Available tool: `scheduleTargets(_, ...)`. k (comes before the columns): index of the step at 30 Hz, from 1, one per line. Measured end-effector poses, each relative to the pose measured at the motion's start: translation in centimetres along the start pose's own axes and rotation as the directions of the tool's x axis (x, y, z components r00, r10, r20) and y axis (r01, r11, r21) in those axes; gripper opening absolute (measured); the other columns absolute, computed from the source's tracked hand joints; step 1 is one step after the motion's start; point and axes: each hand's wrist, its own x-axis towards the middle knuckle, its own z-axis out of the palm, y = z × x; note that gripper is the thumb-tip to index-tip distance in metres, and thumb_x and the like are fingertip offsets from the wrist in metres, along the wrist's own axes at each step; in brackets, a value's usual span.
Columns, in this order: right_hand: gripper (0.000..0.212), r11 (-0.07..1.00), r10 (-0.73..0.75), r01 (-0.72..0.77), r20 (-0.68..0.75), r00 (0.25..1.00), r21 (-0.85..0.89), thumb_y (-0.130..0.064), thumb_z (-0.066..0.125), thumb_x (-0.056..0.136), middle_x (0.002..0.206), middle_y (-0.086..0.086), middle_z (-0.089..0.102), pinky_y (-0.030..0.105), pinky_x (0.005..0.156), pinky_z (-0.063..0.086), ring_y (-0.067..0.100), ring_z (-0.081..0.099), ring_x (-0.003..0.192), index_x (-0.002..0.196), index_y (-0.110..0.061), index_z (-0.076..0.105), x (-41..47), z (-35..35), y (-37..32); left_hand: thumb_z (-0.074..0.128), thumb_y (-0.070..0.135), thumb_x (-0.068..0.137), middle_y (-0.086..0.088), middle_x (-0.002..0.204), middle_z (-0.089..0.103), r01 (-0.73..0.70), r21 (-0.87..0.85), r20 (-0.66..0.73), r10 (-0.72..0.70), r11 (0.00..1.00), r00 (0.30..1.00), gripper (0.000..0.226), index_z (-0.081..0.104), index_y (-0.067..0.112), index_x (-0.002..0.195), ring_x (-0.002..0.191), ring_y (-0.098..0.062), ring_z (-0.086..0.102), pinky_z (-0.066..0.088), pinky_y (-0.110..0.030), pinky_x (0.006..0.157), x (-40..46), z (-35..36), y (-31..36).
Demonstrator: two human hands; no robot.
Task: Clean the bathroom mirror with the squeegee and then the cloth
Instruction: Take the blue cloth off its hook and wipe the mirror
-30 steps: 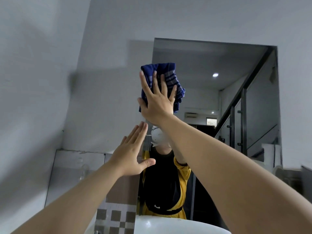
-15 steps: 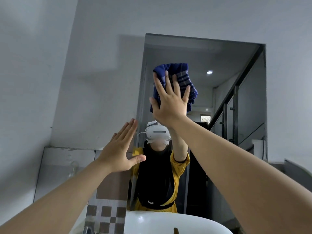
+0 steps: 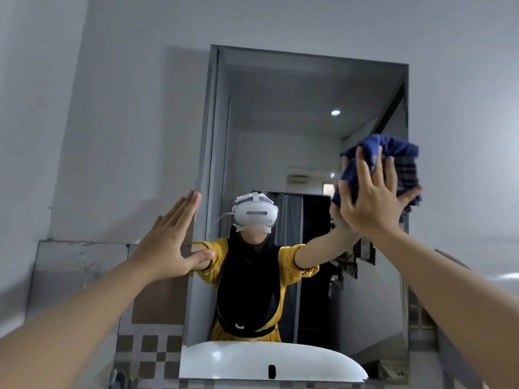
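Note:
The rectangular bathroom mirror (image 3: 306, 88) hangs on the grey wall straight ahead and reflects a person in a yellow and black top. My right hand (image 3: 373, 200) presses a bunched dark blue checked cloth (image 3: 393, 161) flat against the glass at the mirror's right edge, about halfway up. My left hand (image 3: 171, 242) is open with fingers together, held edge-on by the mirror's left edge; whether it touches the wall I cannot tell. No squeegee is in view.
The white basin (image 3: 252, 363) shows at the bottom of the mirror. A band of brown and white checked tiles (image 3: 151, 349) runs along the wall at the lower left. Plain grey wall surrounds the mirror.
My right hand has swept the cloth from the mirror's upper left across to its right edge and lower. The view has shifted so the mirror sits more central. My left hand stays by the left edge.

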Motion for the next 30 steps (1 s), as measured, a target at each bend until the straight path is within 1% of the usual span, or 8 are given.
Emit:
scheduleTargets(3, 0.064, 0.977, 0.212, -0.212, 0.016, 0.977, -0.011, -0.056, 0.032, 0.091, 0.162, -0.002, 0.007, 0.076, 0.103, -0.002, 0.021, 0.002, 0.149, 0.149, -0.042, 0.006, -1.0, 0.6, 1.2, 0.037, 0.083, 0.062, 0.017, 0.154, -0.021, 0.004, -0.003, 0.006, -0.004, 1.000, 1.000, 0.108, -0.030, 0.042, 0.137, 0.143, -0.006, -0.015, 0.005, -0.047, 0.115, 0.0, -0.1, 0.0)
scheduleTargets(7, 0.065, 0.845, 0.523, -0.523, 0.033, 0.852, 0.109, -0.053, 0.031, 0.092, 0.163, -0.001, 0.003, 0.076, 0.103, -0.002, 0.023, -0.001, 0.149, 0.150, -0.038, 0.007, -2.3, 1.3, -2.0, 0.033, 0.084, 0.062, 0.017, 0.153, -0.024, 0.015, 0.020, 0.024, -0.016, 1.000, 1.000, 0.108, -0.033, 0.041, 0.136, 0.143, -0.009, -0.015, 0.008, -0.049, 0.116, 0.0, -0.3, 0.3)
scheduleTargets(9, 0.065, 0.804, 0.575, -0.573, 0.040, 0.817, 0.158, -0.050, 0.032, 0.092, 0.163, 0.000, 0.000, 0.075, 0.103, -0.004, 0.025, -0.002, 0.149, 0.151, -0.036, 0.008, -3.0, 1.4, -4.2, 0.032, 0.082, 0.065, 0.016, 0.153, -0.026, 0.005, 0.024, 0.026, -0.006, 1.000, 1.000, 0.106, -0.033, 0.039, 0.137, 0.143, -0.010, -0.016, 0.010, -0.051, 0.116, -0.2, -0.3, 0.4)
scheduleTargets(14, 0.065, 0.780, 0.571, -0.565, 0.062, 0.819, 0.268, -0.047, 0.032, 0.093, 0.163, 0.000, -0.005, 0.072, 0.104, -0.010, 0.024, -0.007, 0.148, 0.151, -0.038, 0.002, -4.0, 1.8, -9.6, 0.030, 0.078, 0.072, 0.010, 0.155, -0.023, -0.030, 0.032, 0.046, 0.029, 0.999, 0.999, 0.098, -0.027, 0.037, 0.141, 0.144, -0.015, -0.013, 0.008, -0.050, 0.113, -2.5, 0.5, 0.3)
scheduleTargets(19, 0.065, 0.856, 0.414, -0.420, 0.086, 0.906, 0.303, -0.046, 0.033, 0.094, 0.162, -0.002, -0.009, 0.068, 0.104, -0.016, 0.022, -0.012, 0.148, 0.150, -0.040, 0.000, -5.4, 1.9, -15.7, 0.024, 0.082, 0.073, 0.008, 0.157, -0.018, -0.012, 0.076, 0.026, 0.010, 0.997, 1.000, 0.095, -0.018, 0.035, 0.145, 0.145, -0.018, -0.010, 0.008, -0.054, 0.114, -5.5, 2.2, -0.4)
scheduleTargets(24, 0.064, 0.935, 0.117, -0.146, 0.106, 0.987, 0.325, -0.043, 0.037, 0.094, 0.162, -0.004, -0.011, 0.061, 0.101, -0.025, 0.019, -0.011, 0.148, 0.149, -0.043, 0.005, -6.4, 1.7, -21.2, 0.031, 0.080, 0.073, 0.005, 0.156, -0.022, -0.023, 0.114, 0.027, 0.020, 0.993, 0.999, 0.097, -0.017, 0.036, 0.145, 0.143, -0.017, -0.021, -0.002, -0.052, 0.111, -6.0, 2.9, -1.1)
scheduleTargets(27, 0.062, 0.945, -0.121, 0.073, 0.133, 0.984, 0.318, -0.040, 0.036, 0.095, 0.161, -0.006, -0.014, 0.054, 0.095, -0.034, 0.019, -0.013, 0.147, 0.149, -0.043, 0.005, -6.7, 1.7, -22.9, 0.032, 0.081, 0.073, 0.004, 0.156, -0.025, -0.039, 0.149, 0.039, 0.033, 0.988, 0.999, 0.099, -0.019, 0.036, 0.144, 0.142, -0.018, -0.025, -0.004, -0.051, 0.110, -6.1, 3.0, -1.3)
scheduleTargets(30, 0.061, 0.903, -0.371, 0.339, 0.085, 0.925, 0.264, -0.041, 0.037, 0.095, 0.163, -0.005, -0.003, 0.052, 0.097, -0.036, 0.021, -0.007, 0.148, 0.150, -0.042, 0.009, -7.0, 1.8, -22.1, 0.042, 0.080, 0.072, 0.002, 0.157, -0.020, -0.077, 0.160, 0.038, 0.072, 0.984, 0.997, 0.103, -0.011, 0.033, 0.147, 0.143, -0.020, -0.019, 0.000, -0.051, 0.110, -6.4, 3.1, -1.9)
